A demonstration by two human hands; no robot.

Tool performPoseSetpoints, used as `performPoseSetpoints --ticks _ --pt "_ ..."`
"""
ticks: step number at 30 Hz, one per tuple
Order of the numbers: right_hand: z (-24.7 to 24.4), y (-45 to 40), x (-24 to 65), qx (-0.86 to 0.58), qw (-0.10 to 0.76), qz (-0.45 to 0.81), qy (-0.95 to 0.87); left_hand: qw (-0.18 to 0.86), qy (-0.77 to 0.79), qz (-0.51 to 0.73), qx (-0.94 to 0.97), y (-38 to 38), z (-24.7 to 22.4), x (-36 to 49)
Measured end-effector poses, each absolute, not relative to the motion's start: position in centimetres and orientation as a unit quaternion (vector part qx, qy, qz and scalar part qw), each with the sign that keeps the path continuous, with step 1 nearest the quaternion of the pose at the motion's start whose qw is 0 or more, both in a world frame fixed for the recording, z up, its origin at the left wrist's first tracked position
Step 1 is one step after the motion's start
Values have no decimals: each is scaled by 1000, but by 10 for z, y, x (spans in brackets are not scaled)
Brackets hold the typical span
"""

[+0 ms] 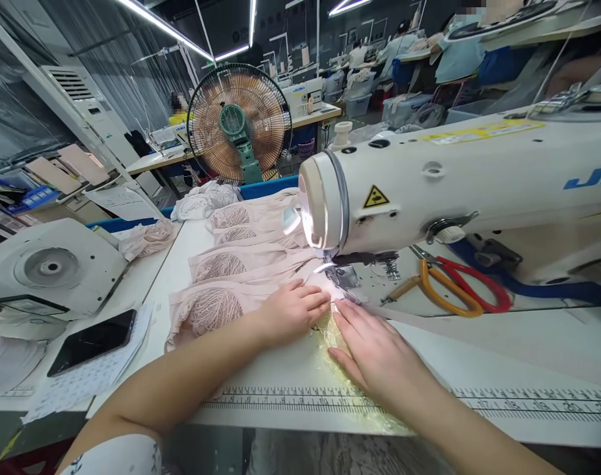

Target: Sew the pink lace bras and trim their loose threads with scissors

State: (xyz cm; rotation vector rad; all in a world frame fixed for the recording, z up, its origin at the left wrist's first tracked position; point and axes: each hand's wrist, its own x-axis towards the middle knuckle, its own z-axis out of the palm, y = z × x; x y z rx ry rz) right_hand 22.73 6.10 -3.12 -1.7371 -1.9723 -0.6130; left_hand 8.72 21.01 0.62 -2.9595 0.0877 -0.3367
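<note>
Under the lit needle area of a white sewing machine (429, 178) lies pale pink fabric (324, 280), with shiny yellowish material (332, 340) trailing down over the table's front edge. My left hand (295, 310) lies flat on the fabric, fingers stretched toward the right. Beside it, my right hand (372, 343) rests with extended fingers on the fabric and the yellowish material, its thumb a little apart. The fingertips of both hands nearly meet just in front of the presser foot. Pink lace pieces (216, 307) lie in a row left of the machine.
Orange-handled scissors (448, 290) and a red-handled pair lie under the machine arm. A black phone (92, 342) rests on paper at the left, near another machine (57, 267). A large fan (238, 125) stands behind the table. A printed ruler (290, 399) runs along the front edge.
</note>
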Motion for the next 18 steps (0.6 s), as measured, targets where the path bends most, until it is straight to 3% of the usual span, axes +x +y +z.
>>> performPoseSetpoints --ticks 13,18 --pt "-37 63 233 -631 213 -184 -723 63 -11 -16 -998 235 15 100" --pt "-26 36 231 -586 291 -142 -743 112 -76 -10 -991 208 41 88"
